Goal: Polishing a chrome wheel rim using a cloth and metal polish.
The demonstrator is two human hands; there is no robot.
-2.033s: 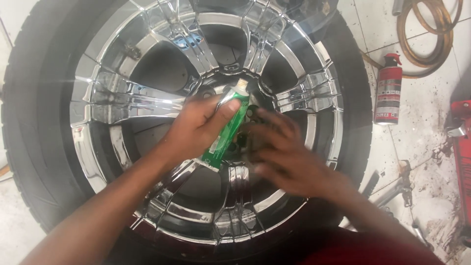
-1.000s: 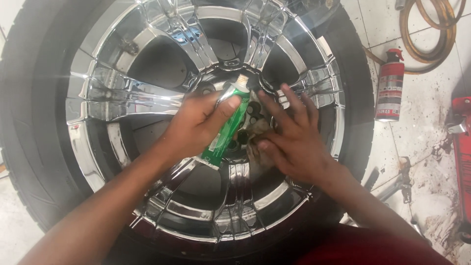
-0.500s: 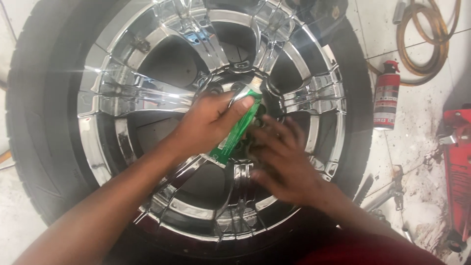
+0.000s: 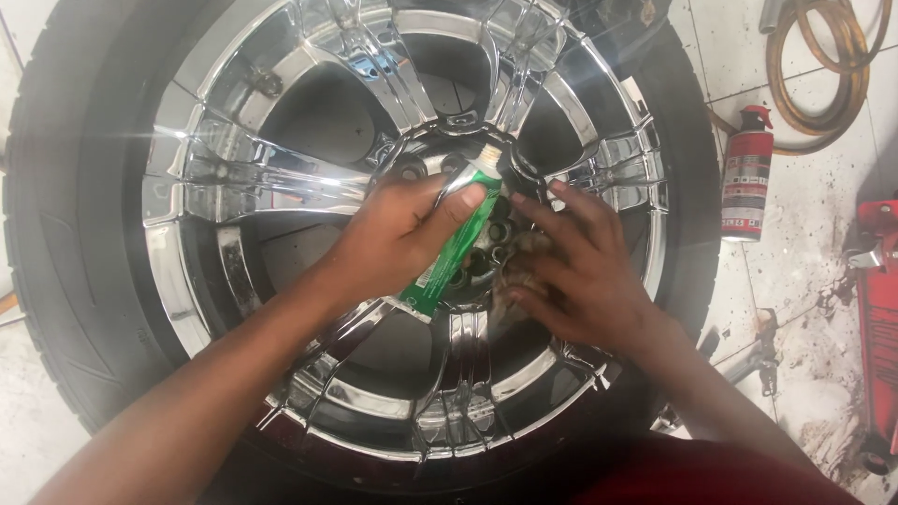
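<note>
A large chrome wheel [image 4: 281, 178] in a black tyre [image 4: 65, 234] fills the head view. My left hand [image 4: 393, 238] grips a green tube [image 4: 454, 252], its pale nozzle pointing up over the wheel's dark hub [image 4: 477, 266]. My right hand [image 4: 580, 271] rests flat over the hub's right side, fingers spread and pointing left, pressing on a brownish patch beneath them. The fingertips of both hands nearly meet at the tube.
A red spray can [image 4: 746, 173] stands on the tiled floor right of the tyre. A coiled tan hose [image 4: 823, 75] lies at the top right. A red floor jack [image 4: 879, 318] runs along the right edge, with a metal tool [image 4: 758, 351] beside it.
The view has shifted slightly. My right hand's fingers have spread and rubbed over the hub. The green tube stays gripped in my left hand, tilted much the same.
</note>
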